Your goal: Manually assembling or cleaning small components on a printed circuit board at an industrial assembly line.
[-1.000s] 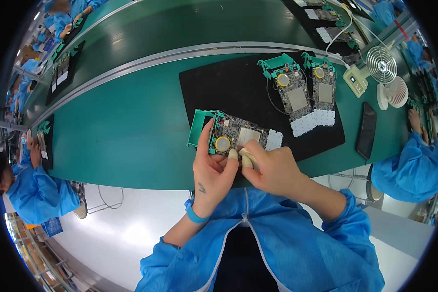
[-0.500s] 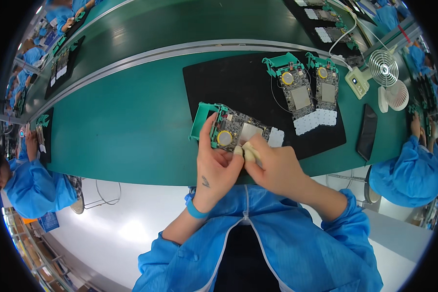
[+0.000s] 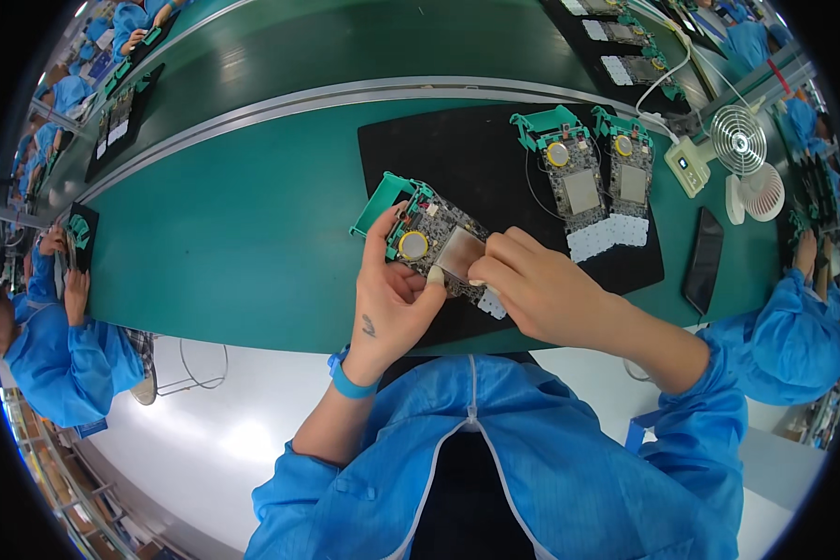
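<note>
A grey circuit board is held tilted above the black mat. It carries a green plastic frame, a yellow-rimmed coin cell and a square silver metal cover. White dotted material shows at its lower end. My left hand grips the board's near-left side, index finger by the green frame and capped thumb by the silver cover. My right hand is closed at the board's right edge, with pale finger covers on its fingertips. Anything small between those fingertips is hidden.
Two similar boards lie on the black mat to the right. Beyond them are a beige device, a small fan and a black phone. A metal rail crosses the green table. Co-workers sit on both sides.
The board has turned clockwise and shifted slightly left and away from me. My right hand has moved from beside my left thumb to the board's right edge, uncovering the silver cover.
</note>
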A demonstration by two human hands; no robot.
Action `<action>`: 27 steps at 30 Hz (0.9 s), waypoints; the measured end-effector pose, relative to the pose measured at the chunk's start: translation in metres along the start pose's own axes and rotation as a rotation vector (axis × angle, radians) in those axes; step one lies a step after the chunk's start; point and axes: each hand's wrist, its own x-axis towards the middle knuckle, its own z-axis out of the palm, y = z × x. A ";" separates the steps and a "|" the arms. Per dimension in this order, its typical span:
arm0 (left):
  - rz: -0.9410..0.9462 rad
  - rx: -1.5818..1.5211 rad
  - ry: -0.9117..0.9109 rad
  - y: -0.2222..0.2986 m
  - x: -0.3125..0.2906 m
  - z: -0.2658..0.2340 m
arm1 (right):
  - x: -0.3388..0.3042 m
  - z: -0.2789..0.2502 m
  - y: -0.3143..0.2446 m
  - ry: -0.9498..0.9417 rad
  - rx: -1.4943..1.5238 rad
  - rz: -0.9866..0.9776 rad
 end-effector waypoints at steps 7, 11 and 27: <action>0.018 0.061 0.003 -0.005 0.001 -0.002 | 0.000 0.022 -0.034 -0.068 -0.734 -0.210; 0.006 0.065 0.009 0.000 -0.001 0.001 | -0.009 0.035 -0.018 0.173 -0.416 -0.050; 0.605 0.986 0.217 0.049 -0.005 -0.024 | 0.052 -0.039 0.018 0.055 0.551 0.389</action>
